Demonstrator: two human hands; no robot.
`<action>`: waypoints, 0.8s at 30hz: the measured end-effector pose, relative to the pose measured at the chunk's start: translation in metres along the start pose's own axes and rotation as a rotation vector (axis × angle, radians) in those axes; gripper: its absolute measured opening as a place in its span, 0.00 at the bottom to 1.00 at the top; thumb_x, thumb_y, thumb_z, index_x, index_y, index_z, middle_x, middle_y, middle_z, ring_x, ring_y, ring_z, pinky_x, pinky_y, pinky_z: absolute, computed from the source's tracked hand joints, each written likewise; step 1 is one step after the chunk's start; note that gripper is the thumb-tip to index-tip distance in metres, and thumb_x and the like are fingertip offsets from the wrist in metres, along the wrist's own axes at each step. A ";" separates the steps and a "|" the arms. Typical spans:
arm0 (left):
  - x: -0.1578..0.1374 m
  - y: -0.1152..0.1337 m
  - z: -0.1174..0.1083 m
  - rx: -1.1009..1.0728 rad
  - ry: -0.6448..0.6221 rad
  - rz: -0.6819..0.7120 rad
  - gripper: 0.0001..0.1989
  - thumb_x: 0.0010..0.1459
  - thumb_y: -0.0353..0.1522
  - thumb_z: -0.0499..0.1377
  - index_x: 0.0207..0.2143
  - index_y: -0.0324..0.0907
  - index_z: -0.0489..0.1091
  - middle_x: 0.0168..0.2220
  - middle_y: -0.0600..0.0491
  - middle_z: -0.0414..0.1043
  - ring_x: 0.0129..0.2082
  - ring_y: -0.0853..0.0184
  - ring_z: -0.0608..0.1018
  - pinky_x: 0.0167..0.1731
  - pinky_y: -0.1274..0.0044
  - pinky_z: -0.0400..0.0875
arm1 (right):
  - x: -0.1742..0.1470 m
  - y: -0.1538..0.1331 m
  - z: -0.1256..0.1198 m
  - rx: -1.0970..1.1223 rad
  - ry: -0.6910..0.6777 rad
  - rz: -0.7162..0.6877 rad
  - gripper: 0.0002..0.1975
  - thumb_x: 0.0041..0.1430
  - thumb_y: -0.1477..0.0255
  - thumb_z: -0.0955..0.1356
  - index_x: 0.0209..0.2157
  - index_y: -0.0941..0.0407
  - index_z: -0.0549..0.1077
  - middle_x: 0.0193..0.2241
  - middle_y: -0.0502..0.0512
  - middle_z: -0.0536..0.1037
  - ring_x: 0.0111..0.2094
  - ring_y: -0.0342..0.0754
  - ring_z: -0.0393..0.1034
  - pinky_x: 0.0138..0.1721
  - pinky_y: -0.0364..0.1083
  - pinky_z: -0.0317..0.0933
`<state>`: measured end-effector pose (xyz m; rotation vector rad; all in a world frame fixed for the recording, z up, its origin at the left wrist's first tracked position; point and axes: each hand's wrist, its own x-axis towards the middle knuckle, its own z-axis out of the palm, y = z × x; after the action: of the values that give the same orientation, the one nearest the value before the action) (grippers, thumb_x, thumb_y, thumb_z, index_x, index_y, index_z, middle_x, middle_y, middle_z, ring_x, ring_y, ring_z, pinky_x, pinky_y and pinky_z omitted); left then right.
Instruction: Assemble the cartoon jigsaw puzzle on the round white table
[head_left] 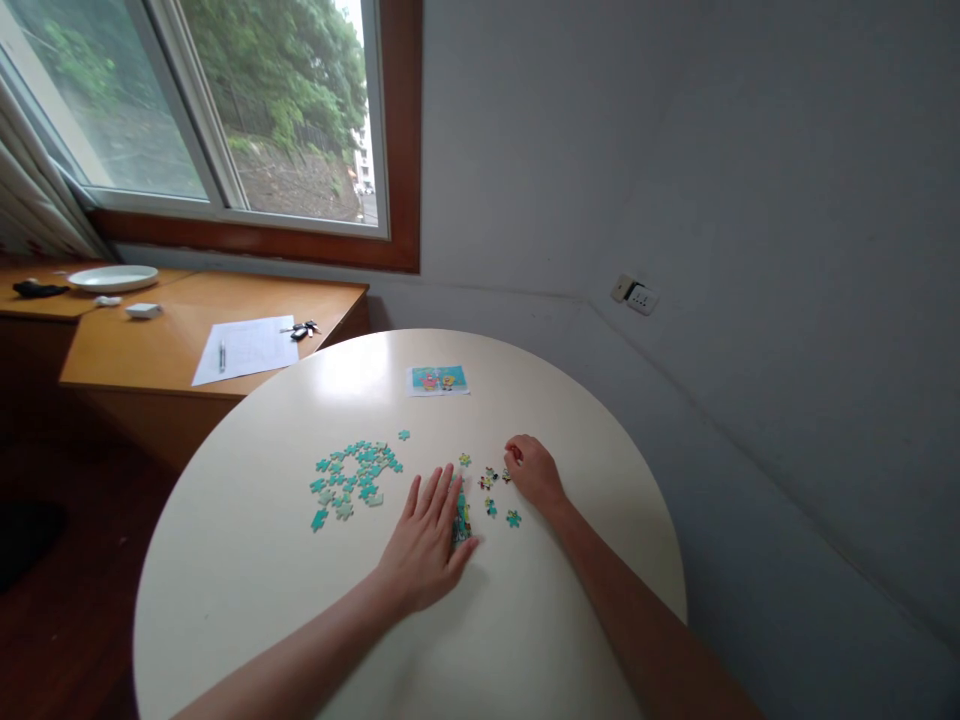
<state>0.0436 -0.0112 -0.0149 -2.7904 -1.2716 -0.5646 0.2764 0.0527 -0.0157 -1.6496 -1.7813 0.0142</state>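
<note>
My left hand (427,540) lies flat with its fingers stretched out. It partly covers a joined strip of jigsaw puzzle (463,520), whose colourful right side shows beside the fingers. My right hand (536,472) is to the right of the strip, fingers curled together near the table; whatever they hold, if anything, is hidden. Between the hands lie several loose puzzle pieces with yellow and dark patches, among them a cluster (487,480), a single yellowish piece (465,460) and a teal piece (514,519). Left of my left hand spreads a pile of teal puzzle pieces (360,470).
A small picture sheet with cartoon figures (439,379) lies toward the far side of the round white table (247,600). On the wooden desk (187,300) at left are a paper with a pen (251,347), keys (303,329), a white box (144,311) and a plate (114,278).
</note>
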 end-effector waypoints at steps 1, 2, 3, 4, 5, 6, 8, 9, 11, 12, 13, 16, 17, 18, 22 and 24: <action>0.000 0.000 0.000 0.005 -0.001 -0.005 0.37 0.64 0.50 0.41 0.66 0.34 0.47 0.67 0.40 0.46 0.68 0.55 0.48 0.64 0.59 0.42 | 0.000 0.000 0.000 -0.002 0.000 0.000 0.07 0.51 0.77 0.61 0.25 0.54 0.67 0.25 0.52 0.71 0.30 0.46 0.63 0.34 0.45 0.56; 0.000 0.000 0.000 0.007 -0.019 -0.012 0.36 0.64 0.50 0.41 0.66 0.34 0.49 0.67 0.40 0.48 0.67 0.55 0.49 0.64 0.59 0.43 | 0.000 0.000 0.000 -0.004 0.001 -0.001 0.07 0.51 0.77 0.60 0.25 0.54 0.67 0.26 0.52 0.72 0.30 0.46 0.63 0.35 0.45 0.56; 0.000 0.000 0.000 0.007 -0.047 -0.019 0.36 0.64 0.50 0.40 0.65 0.33 0.51 0.66 0.40 0.49 0.67 0.54 0.51 0.64 0.59 0.43 | 0.000 0.001 0.001 -0.006 0.000 -0.001 0.07 0.51 0.77 0.60 0.25 0.55 0.67 0.26 0.53 0.72 0.30 0.46 0.63 0.35 0.45 0.56; 0.001 0.000 0.000 0.005 -0.078 -0.023 0.36 0.64 0.50 0.40 0.65 0.33 0.52 0.66 0.40 0.51 0.66 0.54 0.53 0.64 0.58 0.44 | 0.000 0.001 0.001 -0.009 -0.001 -0.001 0.07 0.51 0.77 0.60 0.25 0.55 0.67 0.26 0.53 0.71 0.30 0.47 0.63 0.35 0.45 0.56; 0.001 0.000 0.000 0.002 -0.103 -0.024 0.36 0.64 0.50 0.40 0.64 0.33 0.53 0.65 0.40 0.52 0.66 0.54 0.54 0.64 0.58 0.44 | 0.000 0.001 0.001 -0.011 -0.002 0.000 0.07 0.51 0.78 0.60 0.25 0.55 0.67 0.26 0.53 0.71 0.31 0.47 0.63 0.35 0.45 0.56; 0.002 0.000 0.000 0.000 -0.117 -0.022 0.37 0.64 0.50 0.39 0.64 0.33 0.53 0.65 0.40 0.52 0.66 0.54 0.54 0.64 0.58 0.45 | 0.000 0.001 0.002 -0.013 -0.002 0.000 0.07 0.51 0.78 0.60 0.25 0.55 0.66 0.26 0.53 0.71 0.31 0.47 0.63 0.35 0.45 0.57; 0.002 0.000 0.000 0.002 -0.107 -0.023 0.37 0.64 0.50 0.40 0.65 0.33 0.52 0.65 0.40 0.51 0.66 0.54 0.53 0.63 0.58 0.46 | 0.000 0.001 0.002 -0.015 0.002 0.000 0.07 0.51 0.78 0.60 0.25 0.55 0.66 0.25 0.53 0.71 0.31 0.47 0.63 0.35 0.45 0.57; 0.002 0.000 0.000 0.005 -0.091 -0.024 0.37 0.64 0.50 0.40 0.65 0.33 0.51 0.66 0.40 0.50 0.67 0.54 0.52 0.63 0.58 0.46 | 0.000 0.001 0.002 -0.015 0.007 -0.001 0.07 0.51 0.78 0.60 0.25 0.54 0.66 0.25 0.52 0.71 0.30 0.47 0.63 0.35 0.45 0.56; 0.002 0.000 0.000 0.011 -0.066 -0.023 0.37 0.64 0.51 0.40 0.66 0.34 0.50 0.66 0.40 0.48 0.67 0.54 0.51 0.63 0.58 0.46 | 0.000 0.001 0.003 -0.017 0.018 -0.002 0.07 0.51 0.78 0.60 0.24 0.54 0.66 0.25 0.52 0.71 0.30 0.46 0.63 0.35 0.44 0.56; 0.002 0.000 0.000 0.011 -0.065 -0.020 0.37 0.64 0.51 0.40 0.66 0.34 0.50 0.66 0.40 0.48 0.67 0.54 0.51 0.64 0.58 0.46 | -0.001 0.001 0.003 -0.019 0.025 -0.003 0.07 0.51 0.78 0.60 0.24 0.54 0.66 0.25 0.52 0.71 0.30 0.46 0.63 0.35 0.44 0.56; 0.002 0.000 0.001 0.006 -0.074 -0.015 0.37 0.64 0.50 0.40 0.65 0.34 0.51 0.66 0.40 0.48 0.67 0.54 0.52 0.64 0.58 0.46 | -0.001 0.000 0.003 -0.021 0.031 -0.005 0.07 0.51 0.78 0.60 0.24 0.54 0.66 0.25 0.52 0.71 0.30 0.46 0.63 0.35 0.44 0.56; 0.001 0.000 0.001 -0.012 -0.094 -0.011 0.36 0.64 0.50 0.40 0.65 0.34 0.52 0.66 0.40 0.50 0.66 0.54 0.54 0.63 0.58 0.47 | -0.002 0.000 0.003 -0.026 0.041 -0.016 0.07 0.51 0.78 0.60 0.24 0.54 0.66 0.25 0.52 0.71 0.30 0.47 0.64 0.35 0.45 0.56; 0.001 0.000 0.002 -0.013 -0.088 -0.015 0.36 0.64 0.50 0.40 0.65 0.34 0.52 0.66 0.40 0.49 0.66 0.54 0.53 0.63 0.58 0.47 | -0.002 0.000 0.003 -0.026 0.042 -0.018 0.07 0.51 0.79 0.60 0.24 0.54 0.66 0.25 0.52 0.71 0.30 0.47 0.64 0.35 0.45 0.56; 0.002 0.000 0.002 -0.013 -0.084 -0.017 0.36 0.64 0.49 0.41 0.65 0.33 0.51 0.66 0.40 0.47 0.67 0.53 0.52 0.63 0.57 0.47 | -0.002 0.000 0.003 -0.026 0.042 -0.017 0.07 0.51 0.79 0.60 0.24 0.54 0.66 0.25 0.52 0.71 0.30 0.47 0.64 0.35 0.45 0.56; 0.002 -0.001 0.002 -0.017 -0.110 -0.006 0.36 0.65 0.49 0.41 0.66 0.34 0.51 0.66 0.40 0.48 0.66 0.54 0.53 0.64 0.57 0.46 | -0.003 -0.001 0.003 -0.029 0.052 -0.009 0.07 0.52 0.79 0.60 0.24 0.54 0.66 0.25 0.52 0.71 0.30 0.47 0.64 0.35 0.45 0.56; 0.001 -0.001 0.003 -0.019 -0.109 -0.002 0.36 0.65 0.49 0.40 0.66 0.34 0.51 0.66 0.40 0.49 0.66 0.54 0.53 0.64 0.57 0.46 | -0.003 -0.001 0.003 -0.028 0.061 -0.014 0.07 0.52 0.78 0.60 0.24 0.54 0.66 0.25 0.52 0.71 0.30 0.47 0.64 0.35 0.45 0.56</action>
<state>0.0445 -0.0089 -0.0176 -2.8725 -1.2940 -0.4319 0.2740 0.0511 -0.0191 -1.6396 -1.7543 -0.0670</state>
